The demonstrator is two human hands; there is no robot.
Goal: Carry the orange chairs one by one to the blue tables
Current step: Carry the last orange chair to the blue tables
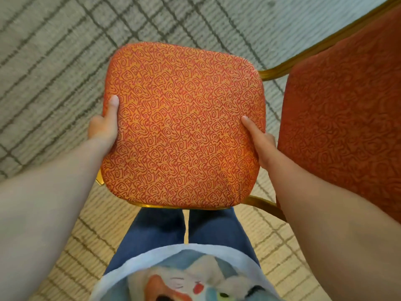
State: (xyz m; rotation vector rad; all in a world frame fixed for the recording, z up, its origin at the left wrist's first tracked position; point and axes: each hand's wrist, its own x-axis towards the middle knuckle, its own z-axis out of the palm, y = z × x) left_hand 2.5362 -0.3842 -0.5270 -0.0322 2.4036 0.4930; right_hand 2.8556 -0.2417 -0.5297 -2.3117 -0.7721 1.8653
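Left hand (104, 129) and right hand (260, 144) gripped opposite side edges of the orange chair (182, 122) seat, thumbs on top, over the lined carpet (54, 51).

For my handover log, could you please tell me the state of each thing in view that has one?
Orange chair seat: facing up, held at both side edges; whether it is off the floor, cannot tell.
Left hand: grips the seat's left edge, thumb on top.
Right hand: grips the seat's right edge, thumb on top.
Red panel: beside the seat on the right; same chair's backrest or another chair, cannot tell.
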